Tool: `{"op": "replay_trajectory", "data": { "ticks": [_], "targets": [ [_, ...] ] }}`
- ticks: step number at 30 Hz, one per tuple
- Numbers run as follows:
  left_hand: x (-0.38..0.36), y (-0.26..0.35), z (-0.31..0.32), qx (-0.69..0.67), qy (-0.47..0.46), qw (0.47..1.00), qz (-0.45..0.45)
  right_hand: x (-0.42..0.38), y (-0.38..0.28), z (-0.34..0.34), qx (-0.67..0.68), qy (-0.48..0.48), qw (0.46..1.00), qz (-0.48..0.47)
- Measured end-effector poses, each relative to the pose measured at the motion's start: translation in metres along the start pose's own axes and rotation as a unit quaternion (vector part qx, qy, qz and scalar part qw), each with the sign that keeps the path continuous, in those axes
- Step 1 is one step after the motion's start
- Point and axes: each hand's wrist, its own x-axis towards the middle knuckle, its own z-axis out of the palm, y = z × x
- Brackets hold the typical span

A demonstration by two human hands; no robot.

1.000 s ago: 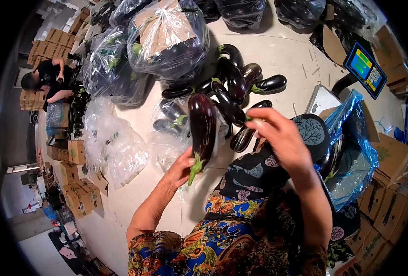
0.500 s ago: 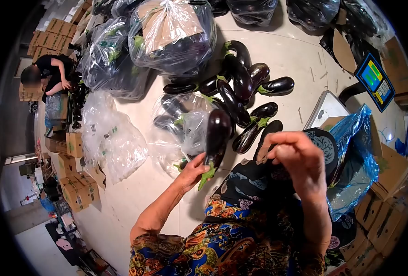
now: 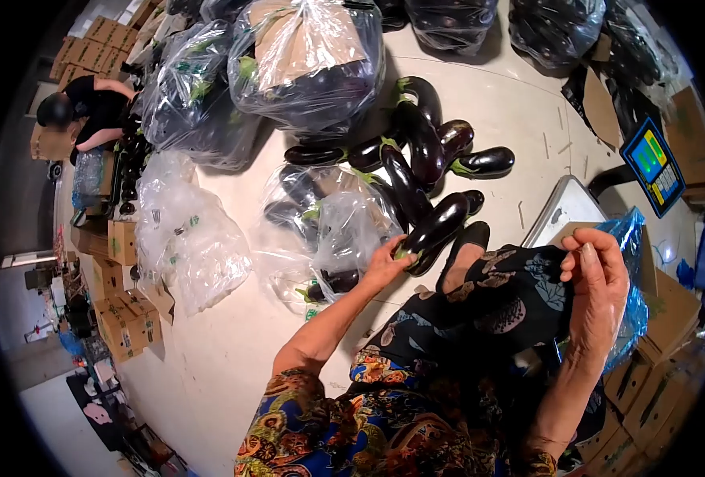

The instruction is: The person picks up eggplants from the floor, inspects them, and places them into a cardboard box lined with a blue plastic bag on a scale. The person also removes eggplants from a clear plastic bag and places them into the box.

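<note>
My left hand grips a glossy dark eggplant by its green stem end. The eggplant slants up and to the right over the others on the floor. Beside that hand lies a clear plastic bag with several eggplants in it. Loose eggplants are heaped just beyond. My right hand is raised over my right knee, with nothing in it and its fingers loosely bent and apart. Near it is a blue plastic liner in a box, partly hidden behind my arm.
Large filled bags of eggplants stand at the far side. A crumpled clear bag lies to the left. On the right are a scale with its display and cardboard boxes. Another person sits at the far left.
My left hand has moved right and forward, bringing the eggplant from upright beside the clear bag to slanted over the pile. My right hand has moved right, away from my lap.
</note>
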Motion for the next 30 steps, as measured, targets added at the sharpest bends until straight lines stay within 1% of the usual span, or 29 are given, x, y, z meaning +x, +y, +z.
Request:
{"op": "replay_trajectory", "data": {
  "ticks": [2,3,4,6,7,8,10,11,12,14,16,18,19,20,22,23,26,27,30],
  "targets": [
    [0.005,0.004,-0.005,-0.026,0.025,0.999,-0.03,0.005,-0.002,0.005,-0.01,0.001,1.0,-0.003],
    [-0.001,0.0,-0.007,-0.018,0.026,0.999,0.029,0.006,-0.003,0.006,-0.015,-0.001,1.0,-0.003],
    [-0.017,0.021,-0.01,0.041,0.037,0.998,0.031,0.006,-0.002,0.008,-0.02,-0.005,1.0,-0.002],
    [-0.034,0.006,-0.023,0.053,-0.053,0.997,0.012,0.008,0.0,0.012,-0.039,-0.014,0.999,0.003],
    [-0.05,0.051,-0.034,-0.044,-0.115,0.99,-0.07,0.009,0.0,0.014,-0.052,-0.016,0.998,0.006],
    [-0.058,0.081,-0.04,-0.151,-0.103,0.978,-0.096,0.009,-0.001,0.016,-0.067,-0.017,0.998,0.01],
    [-0.044,0.125,-0.072,-0.115,-0.054,0.992,-0.007,0.009,-0.003,0.025,-0.083,-0.032,0.996,0.01],
    [-0.022,0.132,-0.089,-0.035,0.014,0.997,0.066,0.01,-0.004,0.029,-0.101,-0.043,0.994,0.016],
    [0.004,0.136,-0.107,0.046,0.082,0.986,0.138,0.009,-0.006,0.033,-0.121,-0.047,0.991,0.022],
    [0.073,0.105,-0.14,0.143,0.186,0.956,0.177,0.009,-0.007,0.032,-0.13,-0.076,0.989,0.003],
    [0.129,0.071,-0.164,0.234,0.244,0.922,0.188,0.009,-0.012,0.023,-0.147,-0.041,0.988,-0.01],
    [0.174,0.034,-0.181,0.42,0.286,0.83,0.229,0.009,-0.015,0.005,-0.163,0.009,0.987,-0.015],
    [0.183,0.035,-0.182,0.461,0.282,0.821,0.182,0.009,-0.014,-0.006,-0.169,0.055,0.984,-0.01],
    [0.189,0.035,-0.178,0.499,0.252,0.828,0.049,0.009,-0.012,-0.019,-0.17,0.088,0.982,0.004],
    [0.204,0.025,-0.18,0.559,0.227,0.797,-0.002,0.01,-0.004,-0.047,-0.171,0.124,0.977,0.008],
    [0.208,0.019,-0.178,0.586,0.248,0.772,0.011,0.01,0.001,-0.059,-0.179,0.139,0.974,0.02],
    [0.229,0.022,-0.176,0.658,0.234,0.715,-0.032,0.011,0.018,-0.079,-0.148,0.183,0.97,0.062],
    [0.23,0.023,-0.175,0.702,0.218,0.678,-0.015,0.012,0.022,-0.08,-0.149,0.184,0.969,0.073],
    [0.235,0.024,-0.18,0.712,0.219,0.667,0.025,0.011,0.034,-0.081,-0.149,0.179,0.968,0.092]
  ]
}}
